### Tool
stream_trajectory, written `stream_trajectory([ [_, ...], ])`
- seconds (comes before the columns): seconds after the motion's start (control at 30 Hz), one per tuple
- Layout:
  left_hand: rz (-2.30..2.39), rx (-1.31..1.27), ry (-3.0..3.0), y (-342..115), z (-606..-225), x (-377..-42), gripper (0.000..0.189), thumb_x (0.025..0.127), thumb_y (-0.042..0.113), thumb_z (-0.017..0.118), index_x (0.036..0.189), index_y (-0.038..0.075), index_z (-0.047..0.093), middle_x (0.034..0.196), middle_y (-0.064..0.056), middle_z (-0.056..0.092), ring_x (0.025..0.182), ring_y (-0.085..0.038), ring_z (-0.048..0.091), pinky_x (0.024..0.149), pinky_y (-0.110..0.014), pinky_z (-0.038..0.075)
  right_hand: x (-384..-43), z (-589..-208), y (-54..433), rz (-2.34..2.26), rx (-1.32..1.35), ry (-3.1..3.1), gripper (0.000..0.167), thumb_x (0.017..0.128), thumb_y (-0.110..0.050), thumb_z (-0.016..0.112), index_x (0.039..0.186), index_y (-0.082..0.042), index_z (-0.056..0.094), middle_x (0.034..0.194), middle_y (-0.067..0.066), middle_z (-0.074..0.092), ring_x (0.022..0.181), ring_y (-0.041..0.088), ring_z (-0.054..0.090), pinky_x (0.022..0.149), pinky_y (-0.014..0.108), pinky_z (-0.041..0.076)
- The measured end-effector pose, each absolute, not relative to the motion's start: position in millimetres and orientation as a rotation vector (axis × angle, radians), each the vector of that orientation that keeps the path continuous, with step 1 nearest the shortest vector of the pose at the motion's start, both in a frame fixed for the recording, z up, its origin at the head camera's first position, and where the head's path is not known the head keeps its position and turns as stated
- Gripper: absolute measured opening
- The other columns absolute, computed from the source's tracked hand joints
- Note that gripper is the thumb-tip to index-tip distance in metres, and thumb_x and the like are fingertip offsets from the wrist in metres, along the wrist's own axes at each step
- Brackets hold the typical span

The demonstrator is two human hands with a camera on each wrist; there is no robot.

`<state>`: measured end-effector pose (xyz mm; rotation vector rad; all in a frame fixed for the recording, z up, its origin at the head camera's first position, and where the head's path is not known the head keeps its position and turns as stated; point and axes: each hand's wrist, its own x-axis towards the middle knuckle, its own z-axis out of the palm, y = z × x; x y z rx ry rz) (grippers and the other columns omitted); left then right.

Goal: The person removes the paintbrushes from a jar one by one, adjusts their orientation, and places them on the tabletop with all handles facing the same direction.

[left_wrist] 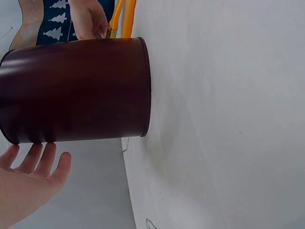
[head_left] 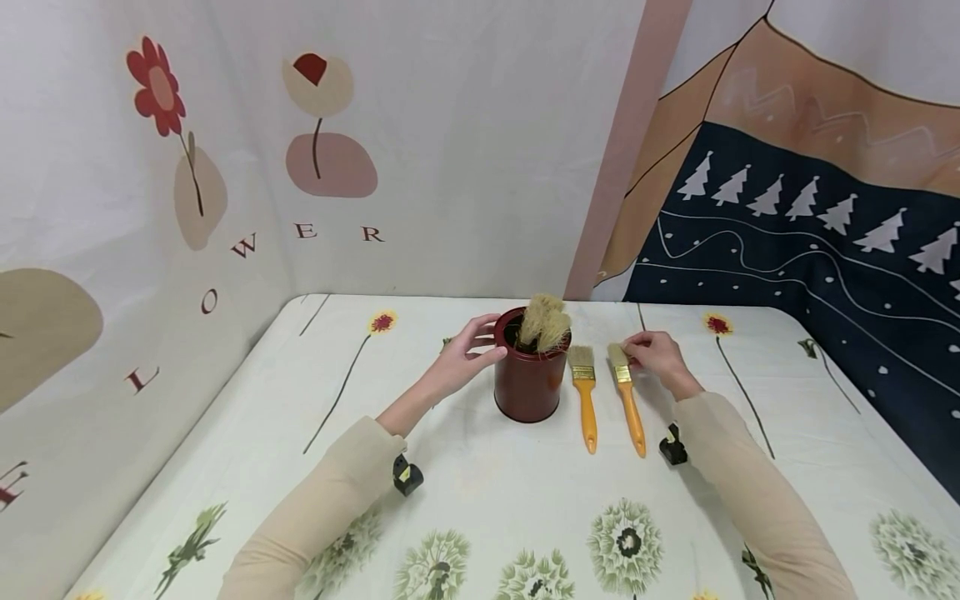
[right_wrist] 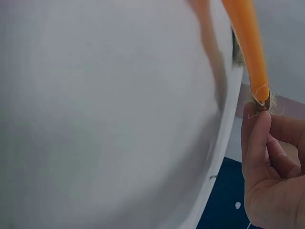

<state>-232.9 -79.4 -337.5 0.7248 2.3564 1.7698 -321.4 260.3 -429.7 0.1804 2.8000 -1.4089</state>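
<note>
The white flower-printed desk carries all these objects. At about five o'clock from the middle of the head view, the dark red can stands upright, probably so that its contents stay inside. From the can, toward four o'clock, lie the inner paintbrush and then the outer paintbrush, side by side, handles toward six o'clock, likely for easy reach. Pale fibrous tufts rise above the can's rim at one o'clock; what is below them, I cannot tell. At nine o'clock of the can, the left hand has its fingers well spread, some tips touching the can's side, I think to steady it. At three o'clock, the right hand has its fingers brought together, pinching the bristle end of the outer paintbrush, perhaps for fine control.
</note>
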Motion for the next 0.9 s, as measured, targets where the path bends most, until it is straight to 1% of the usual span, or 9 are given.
stream_trajectory([
  [0.07,1.767,0.725,2.358,-79,-338,-233,0.055,0.088,0.015,0.055,0.135,0.004,0.029,0.129,-0.017,0.039,0.115,-0.028,0.039,0.091,-0.039,0.036,-309,-413,252,-1.417,0.217,2.751,0.023,0.090,-0.012,0.049,0.105,0.005,0.055,0.100,0.017,0.054,0.073,0.017,0.053,0.056,0.019,0.048],
  [0.13,1.764,0.725,2.363,-79,-338,-233,0.055,0.088,0.015,0.055,0.135,0.004,0.029,0.129,-0.016,0.039,0.115,-0.028,0.040,0.091,-0.039,0.037,-298,-398,245,-1.418,0.242,2.705,0.026,0.090,-0.011,0.047,0.108,0.007,0.053,0.104,0.020,0.052,0.076,0.019,0.053,0.061,0.023,0.049],
  [0.17,1.763,0.725,2.366,-79,-338,-233,0.055,0.088,0.015,0.056,0.135,0.004,0.029,0.129,-0.016,0.039,0.115,-0.028,0.040,0.091,-0.039,0.037,-296,-396,243,-1.418,0.250,2.706,0.026,0.090,-0.011,0.047,0.108,0.007,0.053,0.103,0.019,0.052,0.075,0.017,0.052,0.061,0.022,0.049],
  [0.2,1.761,0.726,2.369,-79,-338,-233,0.055,0.088,0.015,0.056,0.135,0.004,0.030,0.129,-0.016,0.039,0.115,-0.028,0.040,0.091,-0.039,0.037,-295,-395,242,-1.416,0.249,2.702,0.026,0.090,-0.010,0.047,0.108,0.007,0.053,0.103,0.019,0.052,0.075,0.017,0.052,0.064,0.023,0.049],
  [0.27,1.758,0.725,2.374,-79,-338,-233,0.055,0.088,0.016,0.056,0.135,0.004,0.030,0.129,-0.016,0.039,0.115,-0.028,0.040,0.091,-0.039,0.037,-296,-395,243,-1.403,0.245,2.699,0.026,0.090,-0.010,0.047,0.108,0.007,0.053,0.102,0.019,0.053,0.075,0.018,0.053,0.065,0.025,0.049],
  [0.53,1.756,0.722,2.370,-79,-337,-234,0.055,0.088,0.016,0.056,0.135,0.005,0.030,0.129,-0.016,0.039,0.115,-0.028,0.040,0.091,-0.039,0.037,-297,-397,244,-1.358,0.269,2.675,0.025,0.089,-0.011,0.049,0.107,0.006,0.053,0.094,0.016,0.054,0.069,0.015,0.053,0.060,0.022,0.049],
  [0.7,1.760,0.730,2.367,-79,-338,-234,0.054,0.088,0.015,0.055,0.135,0.004,0.030,0.129,-0.016,0.039,0.115,-0.028,0.040,0.091,-0.039,0.037,-295,-397,247,-1.330,0.236,2.692,0.024,0.089,-0.010,0.049,0.104,0.007,0.055,0.088,0.014,0.056,0.066,0.014,0.054,0.056,0.021,0.047],
  [0.8,1.758,0.729,2.368,-79,-339,-234,0.054,0.088,0.015,0.055,0.135,0.004,0.030,0.129,-0.016,0.039,0.115,-0.028,0.040,0.091,-0.039,0.037,-293,-394,248,-1.306,0.221,2.708,0.023,0.088,-0.010,0.050,0.103,0.007,0.056,0.086,0.014,0.057,0.066,0.015,0.054,0.057,0.021,0.047],
  [0.9,1.757,0.725,2.369,-79,-338,-234,0.055,0.088,0.016,0.056,0.135,0.005,0.030,0.129,-0.016,0.039,0.115,-0.028,0.040,0.091,-0.039,0.037,-295,-393,250,-1.288,0.200,2.738,0.024,0.088,-0.011,0.051,0.103,0.006,0.056,0.087,0.014,0.056,0.067,0.018,0.053,0.055,0.021,0.046],
])
